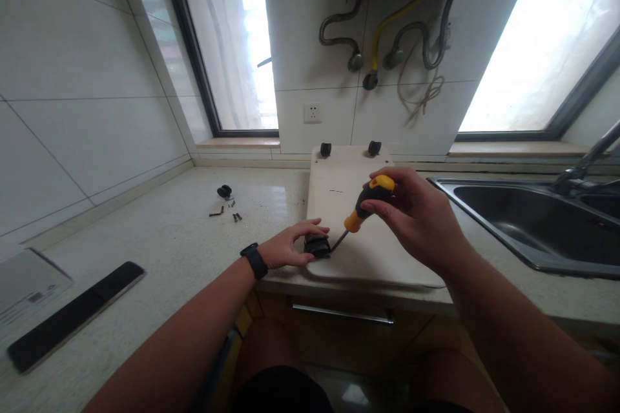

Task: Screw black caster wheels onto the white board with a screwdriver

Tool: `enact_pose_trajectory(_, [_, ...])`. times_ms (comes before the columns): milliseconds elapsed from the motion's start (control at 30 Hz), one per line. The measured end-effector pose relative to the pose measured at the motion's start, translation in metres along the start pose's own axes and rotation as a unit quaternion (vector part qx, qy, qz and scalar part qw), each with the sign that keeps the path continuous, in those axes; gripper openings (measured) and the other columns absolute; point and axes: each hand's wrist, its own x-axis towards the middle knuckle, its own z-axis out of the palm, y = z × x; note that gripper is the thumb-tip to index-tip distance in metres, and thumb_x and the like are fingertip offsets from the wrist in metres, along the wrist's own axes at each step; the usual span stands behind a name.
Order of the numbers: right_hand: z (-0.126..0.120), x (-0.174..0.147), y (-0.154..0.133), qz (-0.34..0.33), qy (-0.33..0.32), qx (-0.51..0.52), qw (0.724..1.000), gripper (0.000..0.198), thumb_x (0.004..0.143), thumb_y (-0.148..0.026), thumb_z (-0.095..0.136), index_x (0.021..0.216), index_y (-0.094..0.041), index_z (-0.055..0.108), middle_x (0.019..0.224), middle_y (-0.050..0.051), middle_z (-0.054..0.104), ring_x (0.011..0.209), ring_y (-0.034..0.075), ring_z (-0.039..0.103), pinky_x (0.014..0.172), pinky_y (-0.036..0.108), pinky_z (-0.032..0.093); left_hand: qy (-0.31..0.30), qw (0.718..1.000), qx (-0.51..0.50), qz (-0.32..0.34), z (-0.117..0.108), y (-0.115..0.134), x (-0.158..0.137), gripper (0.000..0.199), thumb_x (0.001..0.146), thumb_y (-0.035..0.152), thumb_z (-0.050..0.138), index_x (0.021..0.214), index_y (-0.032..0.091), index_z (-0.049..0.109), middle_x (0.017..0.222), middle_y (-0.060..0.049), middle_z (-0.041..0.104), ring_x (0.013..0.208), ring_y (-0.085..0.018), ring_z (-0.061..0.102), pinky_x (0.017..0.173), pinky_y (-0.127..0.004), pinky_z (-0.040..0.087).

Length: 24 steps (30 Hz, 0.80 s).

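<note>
My left hand [294, 244] grips a black caster wheel [317, 246] at the near left corner of a white panel [353, 174] that lies flat on the counter. In my right hand [411, 210] is a yellow and black screwdriver [371, 203], held tilted by its handle. Its shaft slants down to the left, and the tip meets the base of the caster. Two more black casters, a left one [325, 150] and a right one [374, 148], stand at the panel's far edge. The screw under the tip is hidden.
On the counter [184, 226] at left lie a loose caster [224, 191] and several small screws [236, 217]. A long black strip [77, 313] rests beside a white sheet [29, 287]. A steel sink [523, 226] is at right. Pipes [378, 32] hang on the wall above.
</note>
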Motion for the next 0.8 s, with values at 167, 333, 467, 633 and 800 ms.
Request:
enact_pose_trajectory(167, [0.003,-0.001,0.002,-0.005,-0.006,-0.003,1.000,0.037,0.086,-0.044,0.081,0.113,-0.024,0.065,0.098,0.006,0.074,0.087,0.026,0.074,0.083,0.045,0.062,0.006,0.999,-0.033,-0.016,0.000,-0.005,0.000,0.055,0.091,0.035,0.073,0.145,0.027,0.064,0.160,-0.013,0.054,0.161,-0.037,0.026,0.129,-0.061,0.021])
enact_pose_trajectory(333, [0.005,-0.001,0.004,-0.010,-0.026,-0.012,1.000,0.036,0.087,-0.043,0.080,0.113,-0.024,0.064,0.098,0.006,0.074,0.086,0.026,0.075,0.081,0.044,0.062,0.024,0.997,-0.063,-0.030,0.003,-0.004,0.000,0.057,0.092,0.031,0.068,0.148,0.025,0.062,0.162,-0.013,0.051,0.158,-0.036,0.034,0.129,-0.060,0.020])
enact_pose_trajectory(467, [0.006,-0.002,0.004,-0.024,-0.035,-0.015,0.999,0.036,0.088,-0.041,0.080,0.115,-0.024,0.064,0.102,0.006,0.073,0.088,0.025,0.075,0.083,0.042,0.062,0.028,0.995,-0.096,-0.027,0.004,0.000,0.001,0.056,0.092,0.028,0.065,0.148,0.026,0.061,0.152,-0.012,0.062,0.158,-0.034,0.033,0.131,-0.059,0.016])
enact_pose_trajectory(633, [0.006,-0.003,0.005,-0.029,-0.039,-0.009,0.999,0.037,0.088,-0.042,0.080,0.116,-0.024,0.064,0.103,0.005,0.073,0.090,0.024,0.075,0.084,0.042,0.062,0.044,0.992,-0.106,-0.045,0.006,0.005,0.002,0.049,0.094,0.028,0.065,0.143,0.024,0.065,0.152,-0.012,0.062,0.156,-0.035,0.037,0.131,-0.057,0.014])
enact_pose_trajectory(800, [0.007,-0.002,0.004,-0.024,-0.035,-0.010,0.999,0.035,0.089,-0.041,0.079,0.116,-0.025,0.064,0.103,0.006,0.073,0.089,0.024,0.075,0.083,0.042,0.063,0.054,0.979,-0.185,-0.062,0.009,0.004,0.001,0.057,0.093,0.023,0.064,0.149,0.024,0.057,0.150,-0.014,0.063,0.146,-0.034,0.052,0.126,-0.058,0.028])
